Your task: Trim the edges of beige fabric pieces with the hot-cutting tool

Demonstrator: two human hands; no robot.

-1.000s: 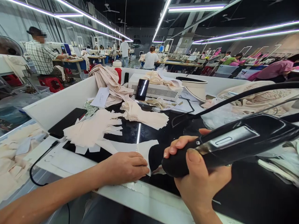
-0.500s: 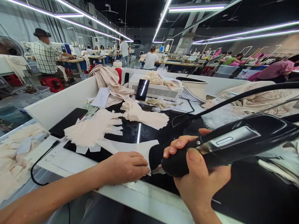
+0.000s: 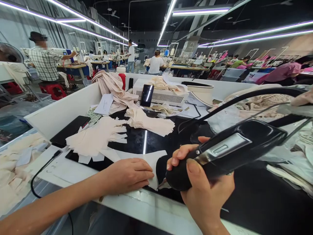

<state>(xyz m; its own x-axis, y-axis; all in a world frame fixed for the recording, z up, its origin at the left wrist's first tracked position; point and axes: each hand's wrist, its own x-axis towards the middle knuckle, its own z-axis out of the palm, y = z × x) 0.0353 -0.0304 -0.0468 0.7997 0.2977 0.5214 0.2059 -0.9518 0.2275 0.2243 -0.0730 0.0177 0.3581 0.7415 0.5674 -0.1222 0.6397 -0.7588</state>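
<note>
The right hand is wrapped around a black handheld tool above the tabletop's near edge. Just beside, the left hand lies over a pale piece at that edge, fingers together; whether they pinch it, I can't tell. Pale stacked pieces lie toward the left edge.

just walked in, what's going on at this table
A person is at the worktable with both hands busy. The right hand grips a black handheld tool, its rounded end close to the right edge of a white piece; whether they touch is hard to tell. The left hand rests on that piece, which lies on a black surface. Farther back are two piles of pale fabric, and behind those a phone stands propped up.
</note>
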